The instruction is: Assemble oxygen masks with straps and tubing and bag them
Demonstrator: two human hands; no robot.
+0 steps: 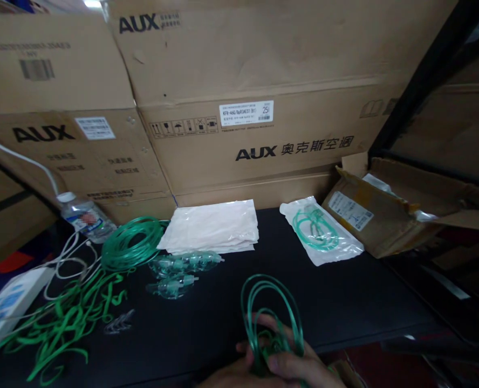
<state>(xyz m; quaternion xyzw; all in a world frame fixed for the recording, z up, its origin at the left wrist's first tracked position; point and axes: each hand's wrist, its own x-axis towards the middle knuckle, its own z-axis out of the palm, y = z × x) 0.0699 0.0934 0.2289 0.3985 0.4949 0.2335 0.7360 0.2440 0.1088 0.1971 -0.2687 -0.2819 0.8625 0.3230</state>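
Observation:
Low at the frame's bottom edge, my left hand (233,374) and my right hand (300,366) are pressed together, both closed around a coil of thin green tubing (269,302). The coil's loops stand up above my fingers over the black table (364,302). Several clear oxygen masks with green fittings (180,269) lie further back to the left. A sealed bag holding a green tubing set (322,229) lies at the back right. Only part of each hand shows.
A stack of white plastic bags (213,226) lies mid-back, beside a pile of coiled green tubing (132,242). Green straps (67,323), a water bottle (86,218) and a power strip (8,307) crowd the left. An open cardboard box (389,215) sits right; big AUX cartons (255,108) wall the back.

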